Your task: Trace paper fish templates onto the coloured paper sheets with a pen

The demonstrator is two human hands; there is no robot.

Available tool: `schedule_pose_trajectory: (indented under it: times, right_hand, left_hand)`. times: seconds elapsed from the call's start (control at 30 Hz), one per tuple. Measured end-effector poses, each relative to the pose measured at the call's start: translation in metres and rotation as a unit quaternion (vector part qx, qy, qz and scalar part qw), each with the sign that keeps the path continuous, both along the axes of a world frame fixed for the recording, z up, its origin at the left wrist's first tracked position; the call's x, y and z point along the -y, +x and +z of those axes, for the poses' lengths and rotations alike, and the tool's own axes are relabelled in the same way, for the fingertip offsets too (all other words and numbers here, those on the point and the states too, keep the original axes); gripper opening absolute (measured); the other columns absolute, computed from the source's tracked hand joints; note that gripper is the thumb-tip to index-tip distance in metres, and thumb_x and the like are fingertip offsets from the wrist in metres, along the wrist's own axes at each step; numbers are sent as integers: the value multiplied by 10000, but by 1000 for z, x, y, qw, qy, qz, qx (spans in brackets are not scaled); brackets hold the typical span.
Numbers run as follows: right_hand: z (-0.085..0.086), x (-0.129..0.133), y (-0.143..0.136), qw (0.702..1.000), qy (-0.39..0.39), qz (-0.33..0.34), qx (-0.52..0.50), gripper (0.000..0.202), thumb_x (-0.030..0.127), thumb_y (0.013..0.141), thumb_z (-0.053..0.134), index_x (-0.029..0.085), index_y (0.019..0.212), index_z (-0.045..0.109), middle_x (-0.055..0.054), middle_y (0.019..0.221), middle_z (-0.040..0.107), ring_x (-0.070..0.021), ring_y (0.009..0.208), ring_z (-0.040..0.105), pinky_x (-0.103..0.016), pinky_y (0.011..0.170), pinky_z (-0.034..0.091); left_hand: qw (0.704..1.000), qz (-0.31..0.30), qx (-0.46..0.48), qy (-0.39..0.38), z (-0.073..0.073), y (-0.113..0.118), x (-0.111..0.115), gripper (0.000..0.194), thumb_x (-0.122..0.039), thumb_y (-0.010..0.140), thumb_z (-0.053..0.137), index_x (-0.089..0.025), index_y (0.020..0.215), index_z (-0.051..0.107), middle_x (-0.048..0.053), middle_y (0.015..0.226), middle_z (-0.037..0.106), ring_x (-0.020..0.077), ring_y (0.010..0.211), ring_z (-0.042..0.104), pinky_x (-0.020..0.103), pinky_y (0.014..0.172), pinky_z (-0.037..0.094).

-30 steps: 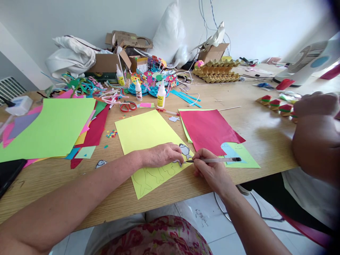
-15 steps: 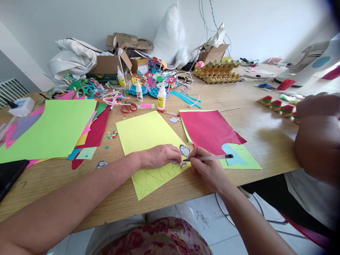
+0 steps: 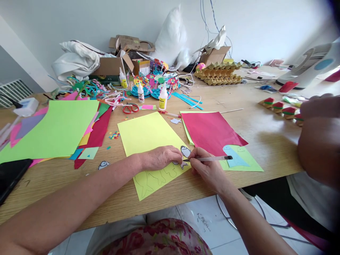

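Observation:
A yellow sheet of paper (image 3: 143, 131) lies on the table in front of me, with pencil-like fish outlines along its lower part. My left hand (image 3: 166, 157) presses a small paper fish cutout (image 3: 183, 164) down on the sheet, fingers bent and close together; most of the cutout is under them. In my right hand (image 3: 204, 163) is a clear pen with a black end (image 3: 216, 158), its tip at the cutout's tail by my left fingertips. A second fish cutout (image 3: 185, 151), white with a dark head, lies just above.
Left are stacked coloured papers (image 3: 66, 124), a black phone-like object (image 3: 10, 177) and another fish cutout (image 3: 103, 165). Behind stand glue bottles (image 3: 163, 97) and red scissors (image 3: 130, 108). A red sheet (image 3: 212, 129) lies right, near another person's arm (image 3: 318, 138).
The pen tip stays by the cutout's tail with hardly any motion. Both hands hold their places, and the whole view has shifted slightly.

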State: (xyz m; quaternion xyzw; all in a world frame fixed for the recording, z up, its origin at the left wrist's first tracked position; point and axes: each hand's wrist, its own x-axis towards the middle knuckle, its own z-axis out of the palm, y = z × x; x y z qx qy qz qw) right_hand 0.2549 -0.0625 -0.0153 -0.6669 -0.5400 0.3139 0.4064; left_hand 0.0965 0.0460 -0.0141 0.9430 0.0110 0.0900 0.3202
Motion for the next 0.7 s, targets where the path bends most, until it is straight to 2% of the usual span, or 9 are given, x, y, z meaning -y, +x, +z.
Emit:
schedule_pose_trajectory:
  times: [0.27, 0.7]
  right_hand:
    - [3, 1, -1, 999, -9, -22, -27, 45, 222, 673, 464, 216, 628, 468, 60, 458, 452, -113, 447, 419, -238, 447, 310]
    - [-3, -1, -2, 998, 3, -45, -40, 38, 210, 682, 465, 222, 646, 463, 73, 463, 427, -112, 432, 436, -234, 434, 314]
  left_hand:
    - [1000, -4, 19, 19, -2, -1, 0, 260, -18, 876, 371, -118, 902, 610, 98, 1011, 612, 166, 995, 531, 280, 890, 411]
    - [999, 1, 35, 31, -6, -1, 1, 295, 20, 842, 365, -142, 915, 600, 83, 1032, 611, 168, 1025, 526, 289, 917, 405]
